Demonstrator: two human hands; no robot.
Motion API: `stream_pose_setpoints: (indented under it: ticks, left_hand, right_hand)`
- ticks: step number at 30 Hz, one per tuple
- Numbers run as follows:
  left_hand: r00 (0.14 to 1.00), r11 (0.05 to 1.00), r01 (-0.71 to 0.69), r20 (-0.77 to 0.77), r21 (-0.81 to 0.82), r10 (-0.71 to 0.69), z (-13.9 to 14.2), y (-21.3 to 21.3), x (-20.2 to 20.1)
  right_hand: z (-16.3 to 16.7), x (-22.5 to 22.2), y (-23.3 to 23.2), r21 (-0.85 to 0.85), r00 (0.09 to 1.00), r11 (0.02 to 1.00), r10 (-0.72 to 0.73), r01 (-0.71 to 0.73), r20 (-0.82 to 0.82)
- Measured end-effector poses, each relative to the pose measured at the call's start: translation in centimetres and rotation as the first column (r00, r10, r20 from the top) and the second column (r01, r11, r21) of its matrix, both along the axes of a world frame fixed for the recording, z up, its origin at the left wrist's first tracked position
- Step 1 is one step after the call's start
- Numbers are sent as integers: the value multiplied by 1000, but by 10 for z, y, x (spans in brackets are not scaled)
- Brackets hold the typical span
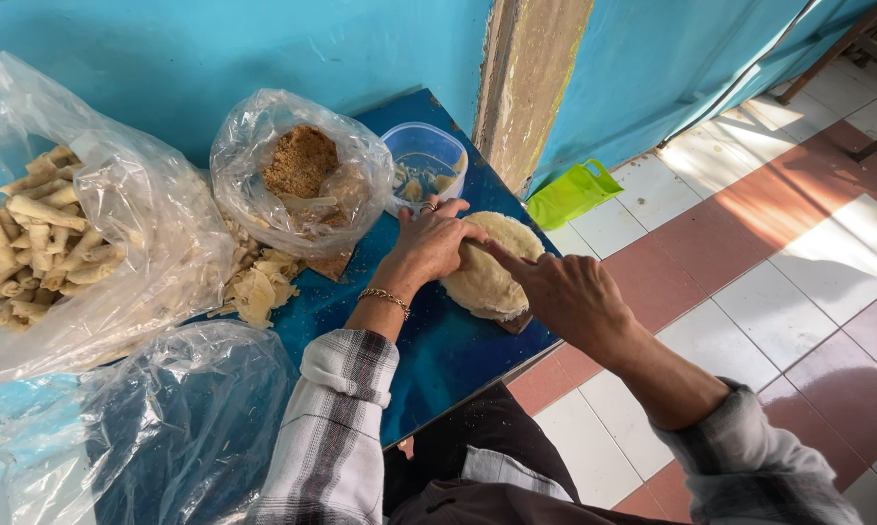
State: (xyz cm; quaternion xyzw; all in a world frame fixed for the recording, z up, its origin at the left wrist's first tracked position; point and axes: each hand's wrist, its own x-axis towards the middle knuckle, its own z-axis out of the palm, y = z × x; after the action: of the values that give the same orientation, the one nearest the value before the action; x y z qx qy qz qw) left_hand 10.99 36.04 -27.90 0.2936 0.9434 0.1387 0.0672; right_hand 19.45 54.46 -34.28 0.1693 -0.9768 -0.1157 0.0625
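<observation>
A stack of thin, pale round wrappers point(489, 275) lies near the right edge of the blue table point(438, 350). My left hand point(431, 241) rests on the stack's left side, fingers spread over the top sheet; it wears a ring and a gold bracelet. My right hand point(563, 295) reaches in from the right, its index finger pointing onto the top wrapper, close to the left fingertips. Neither hand has lifted anything.
A clear plastic tub point(425, 158) stands behind the stack. A bag of brown crumbs point(302, 170), a big bag of rolled pastries point(59, 233), loose wrapper scraps point(258, 282) and an empty bag point(137, 428) fill the left. A green dustpan point(569, 194) sits on the tiled floor.
</observation>
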Motion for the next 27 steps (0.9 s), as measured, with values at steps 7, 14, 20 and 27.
stream_pose_setpoints:
  ticks: [7,14,20,27]
  left_hand:
    - [993,996,-88,73,-6,89,5,0,13]
    - [986,990,-129,98,-62,134,10,0,25]
    - [991,992,-103,76,-76,109,3,4,36]
    - [987,991,-115,103,-62,121,10,1,39]
  right_hand:
    - [-6,22,16,-36,989,996,80,-85,-122]
    - [0,60,36,-60,994,996,61,-66,-88]
    - [2,110,57,-3,999,1000,-30,30,-30]
    - [1,158,90,42,959,975,-223,219,172]
